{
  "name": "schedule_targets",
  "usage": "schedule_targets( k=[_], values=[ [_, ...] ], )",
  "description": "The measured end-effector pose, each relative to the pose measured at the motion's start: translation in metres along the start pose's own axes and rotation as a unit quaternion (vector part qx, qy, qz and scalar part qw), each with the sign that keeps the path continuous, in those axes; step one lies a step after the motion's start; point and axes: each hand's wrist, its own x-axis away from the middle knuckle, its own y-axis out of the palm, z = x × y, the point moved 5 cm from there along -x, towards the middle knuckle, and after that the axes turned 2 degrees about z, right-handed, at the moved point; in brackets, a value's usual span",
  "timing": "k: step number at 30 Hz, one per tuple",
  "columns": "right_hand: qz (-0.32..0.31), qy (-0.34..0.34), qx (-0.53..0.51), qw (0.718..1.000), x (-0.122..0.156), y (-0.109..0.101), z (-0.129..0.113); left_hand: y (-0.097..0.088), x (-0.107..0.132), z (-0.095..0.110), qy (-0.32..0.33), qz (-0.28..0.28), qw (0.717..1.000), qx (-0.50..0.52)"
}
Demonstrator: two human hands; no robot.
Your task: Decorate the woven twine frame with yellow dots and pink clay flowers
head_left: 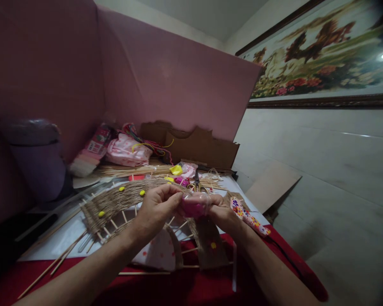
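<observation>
Between my hands is a small clear plastic packet with a magenta lump inside [194, 205], looking like modelling clay. My left hand [159, 208] pinches its left side, and my right hand [224, 214] grips the right side. Below them lies a fan-shaped craft piece of brown twine [111, 199] woven over pale sticks, dotted with yellow blobs [142, 193]. White cloth with red spots [158, 253] shows at its inner part. My hands and the packet hide some of the weave.
Scissors [197, 182] and a yellow packet [176, 170] lie behind my hands. Bundled sticks [124, 171], a pink spotted cloth bundle [129, 149] and torn cardboard [198, 146] are farther back. A purple bin [38, 165] stands left; a flower-patterned strip [247, 216] lies right.
</observation>
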Motion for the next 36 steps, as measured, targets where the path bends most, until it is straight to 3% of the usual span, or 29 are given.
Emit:
schedule_targets(
  k=[7,12,19,26,36],
  values=[
    [0.057,-0.03,-0.046,0.997,-0.004,-0.007,-0.002,0.0,0.001,0.003,0.009,0.019,1.0,0.013],
    [0.029,0.008,-0.015,0.999,-0.002,-0.002,0.005,-0.002,0.0,0.004,-0.001,0.025,1.0,0.019],
    [-0.011,-0.025,0.077,0.997,0.0,0.001,-0.003,-0.003,0.0,0.002,0.017,0.031,0.999,-0.02],
    [0.04,-0.008,0.045,0.998,-0.002,-0.006,0.0,-0.005,-0.001,0.003,0.017,0.056,0.998,-0.012],
    [-0.005,0.018,0.021,1.0,0.0,0.004,0.001,-0.009,-0.004,0.003,0.016,0.07,0.997,0.004]
  ],
)
